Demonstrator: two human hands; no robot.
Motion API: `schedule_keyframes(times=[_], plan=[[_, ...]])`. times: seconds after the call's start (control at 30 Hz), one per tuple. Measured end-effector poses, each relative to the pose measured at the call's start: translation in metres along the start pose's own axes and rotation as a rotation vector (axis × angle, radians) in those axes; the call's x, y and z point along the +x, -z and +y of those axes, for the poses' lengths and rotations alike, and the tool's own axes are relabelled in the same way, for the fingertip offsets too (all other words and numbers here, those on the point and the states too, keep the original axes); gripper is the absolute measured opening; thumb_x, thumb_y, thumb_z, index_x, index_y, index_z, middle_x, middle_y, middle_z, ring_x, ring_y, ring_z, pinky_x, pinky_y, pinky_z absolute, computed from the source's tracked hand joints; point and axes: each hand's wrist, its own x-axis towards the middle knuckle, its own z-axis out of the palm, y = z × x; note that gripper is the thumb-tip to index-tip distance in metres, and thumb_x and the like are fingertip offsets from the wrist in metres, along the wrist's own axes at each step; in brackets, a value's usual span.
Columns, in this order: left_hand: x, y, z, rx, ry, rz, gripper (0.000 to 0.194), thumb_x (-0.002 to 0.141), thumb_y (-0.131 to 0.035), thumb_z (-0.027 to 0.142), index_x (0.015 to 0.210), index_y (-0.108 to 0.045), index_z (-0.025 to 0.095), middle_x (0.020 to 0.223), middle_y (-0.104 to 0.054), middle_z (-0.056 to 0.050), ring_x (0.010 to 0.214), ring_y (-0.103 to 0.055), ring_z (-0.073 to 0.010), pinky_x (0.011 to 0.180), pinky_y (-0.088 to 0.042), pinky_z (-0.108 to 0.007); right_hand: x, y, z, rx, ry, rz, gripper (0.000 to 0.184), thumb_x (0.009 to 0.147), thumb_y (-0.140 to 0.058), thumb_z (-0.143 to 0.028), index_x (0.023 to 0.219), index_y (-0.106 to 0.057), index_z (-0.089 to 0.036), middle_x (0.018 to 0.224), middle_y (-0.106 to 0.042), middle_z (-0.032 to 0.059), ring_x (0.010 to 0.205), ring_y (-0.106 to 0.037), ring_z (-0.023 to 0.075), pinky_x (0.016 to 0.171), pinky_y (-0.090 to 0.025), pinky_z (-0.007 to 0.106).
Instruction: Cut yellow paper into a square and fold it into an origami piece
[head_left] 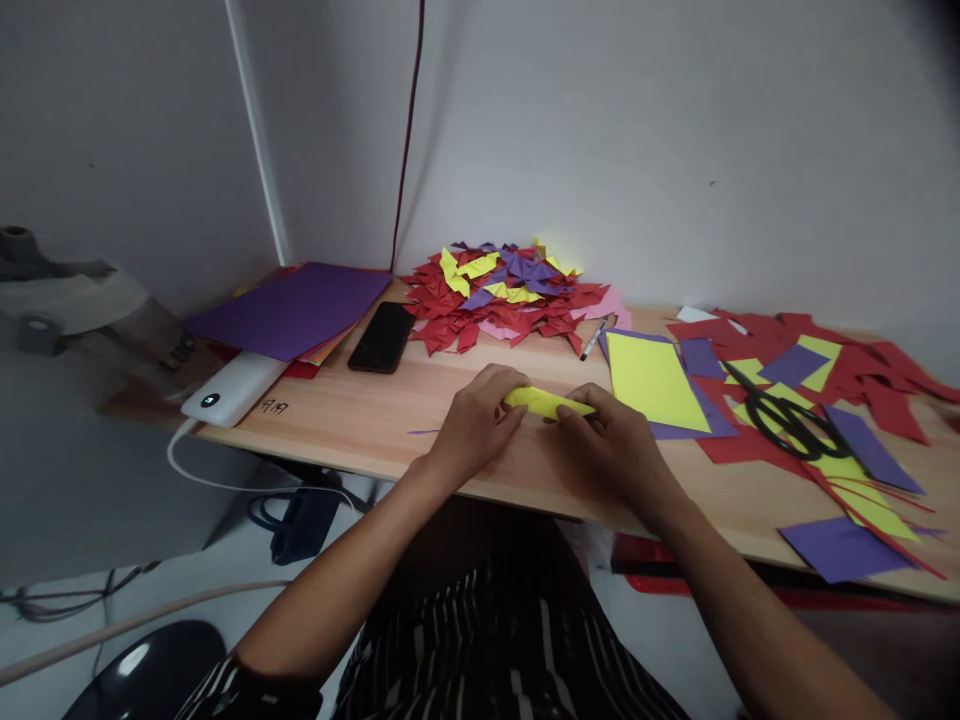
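Note:
A narrow folded strip of yellow paper (546,402) lies on the wooden table (360,420) between my hands. My left hand (476,425) pinches its left end with curled fingers. My right hand (611,440) pinches its right end, fingers pressed down on the fold. Behind them sits a heap of folded red, yellow and purple paper pieces (502,295). A flat yellow sheet (652,380) lies just right of my right hand, on top of a purple sheet.
Black scissors (784,415) rest on red, yellow and purple paper scraps (862,390) at the right. A black phone (382,337), a white power bank (234,388) with cable, a purple paper stack (292,310) and a pen (595,338) lie nearby. White wall behind.

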Motion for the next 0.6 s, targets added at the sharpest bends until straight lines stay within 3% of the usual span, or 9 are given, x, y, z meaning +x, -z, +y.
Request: schedule_keyframes(times=[0.13,0.27,0.43,0.53,0.6], plan=[[0.0,0.001,0.004,0.012,0.032,0.034,0.025,0.077,-0.056,0.006,0.1,-0.058,0.017,0.095,-0.061,-0.003,0.076,-0.053,-0.0122,0.071,-0.044,-0.024,0.0,0.0,-0.001,0.039,-0.016,-0.014,0.018,0.088,-0.053,-0.037,0.085,-0.059,-0.021,0.077,-0.065,0.0001,0.066,-0.058,0.0153,0.061,-0.041,0.026],[0.001,0.002,0.005,-0.099,0.211,0.055,0.028,0.076,-0.05,0.004,0.099,-0.058,0.018,0.08,-0.059,0.001,0.067,-0.052,-0.0108,0.063,-0.042,-0.022,0.0,0.001,-0.003,0.061,-0.017,-0.039,0.018,0.088,-0.052,-0.036,0.085,-0.059,-0.02,0.081,-0.067,0.001,0.069,-0.059,0.0155,0.063,-0.041,0.026],[0.002,0.002,-0.001,-0.504,0.385,0.044,0.017,0.077,-0.058,0.014,0.093,-0.054,0.018,0.077,-0.059,0.002,0.067,-0.059,-0.0096,0.063,-0.045,-0.021,-0.002,0.001,-0.003,0.083,0.025,-0.111,0.02,0.09,-0.051,-0.037,0.084,-0.061,-0.02,0.075,-0.064,-0.0001,0.063,-0.054,0.014,0.058,-0.039,0.025],[0.004,0.001,-0.006,-0.734,0.448,0.03,0.025,0.072,-0.067,0.018,0.09,-0.05,0.017,0.074,-0.059,0.004,0.063,-0.059,-0.0081,0.061,-0.046,-0.02,-0.002,0.001,-0.004,0.123,0.04,-0.147,0.022,0.09,-0.052,-0.039,0.085,-0.061,-0.02,0.077,-0.063,0.0006,0.065,-0.054,0.0147,0.058,-0.04,0.026],[0.004,0.001,-0.007,-0.818,0.485,0.028,0.029,0.069,-0.071,0.019,0.09,-0.049,0.017,0.073,-0.058,0.004,0.059,-0.059,-0.0071,0.058,-0.045,-0.019,-0.003,0.001,-0.005,0.222,0.063,-0.115,0.023,0.092,-0.049,-0.04,0.094,-0.061,-0.021,0.086,-0.066,0.0024,0.076,-0.06,0.0171,0.066,-0.045,0.028]])
